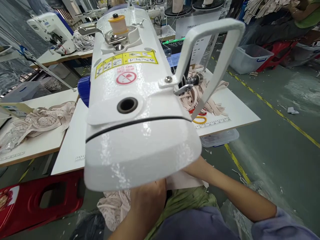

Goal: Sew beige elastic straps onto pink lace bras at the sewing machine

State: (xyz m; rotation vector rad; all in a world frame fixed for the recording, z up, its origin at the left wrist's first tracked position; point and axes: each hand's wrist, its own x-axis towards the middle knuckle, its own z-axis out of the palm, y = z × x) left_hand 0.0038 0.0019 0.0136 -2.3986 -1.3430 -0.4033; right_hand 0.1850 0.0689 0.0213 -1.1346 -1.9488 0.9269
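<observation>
A white sewing machine [130, 100] fills the middle of the view, seen from above its head. My left hand [147, 196] reaches under the front of the machine; only its back and wrist show, the fingers hidden. My right forearm [225, 190] also runs in under the machine head, and that hand is out of sight behind it. Pale pink lace fabric [115, 206] hangs below the table edge beside my left wrist. A cream thread bobbin [118, 24] stands on top of the machine.
Beige straps [212, 100] and orange-handled scissors [200, 119] lie on the white table [237, 113] to the right. More lace pieces [40, 120] sit on the left table. A red stool [37, 200] is lower left, a clear lidded box [220, 137] under the table, another machine [50, 30] behind.
</observation>
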